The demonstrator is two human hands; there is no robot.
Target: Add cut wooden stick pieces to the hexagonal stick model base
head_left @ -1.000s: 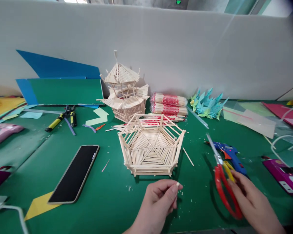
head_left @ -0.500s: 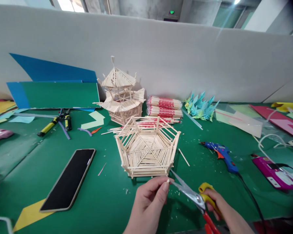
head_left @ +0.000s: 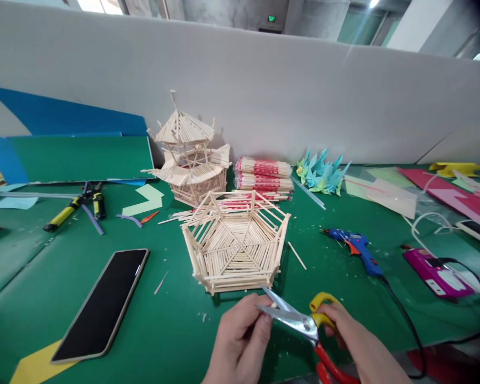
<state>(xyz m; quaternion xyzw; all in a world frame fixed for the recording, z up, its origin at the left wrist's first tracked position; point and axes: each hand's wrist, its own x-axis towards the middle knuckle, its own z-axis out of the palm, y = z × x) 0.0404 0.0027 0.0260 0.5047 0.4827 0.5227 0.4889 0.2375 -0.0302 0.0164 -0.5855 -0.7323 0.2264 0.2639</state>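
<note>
Near the bottom centre, my left hand [head_left: 244, 333] pinches a small piece of wooden stick, mostly hidden by the fingers. My right hand [head_left: 340, 322] grips scissors [head_left: 302, 322] with one yellow and one red handle. Their blades are parted, and the lower one lies at my left fingertips and the stick piece. Just beyond my hands rests a hexagonal stick frame [head_left: 240, 248] with a slatted floor and open railing sides. A tiered stick pavilion [head_left: 192, 154] stands behind it.
A phone [head_left: 102, 306] lies to the left, pliers [head_left: 74, 208] beyond it. Bundled sticks [head_left: 263, 175] and blue paper folds [head_left: 322, 173] are at the back. On the right are a blue glue gun [head_left: 356, 248] with a cord and a magenta device [head_left: 438, 272].
The scissors have moved left onto the fingertips of my left hand, and their blades sit further over the stick piece. The whole view has shifted slightly.
</note>
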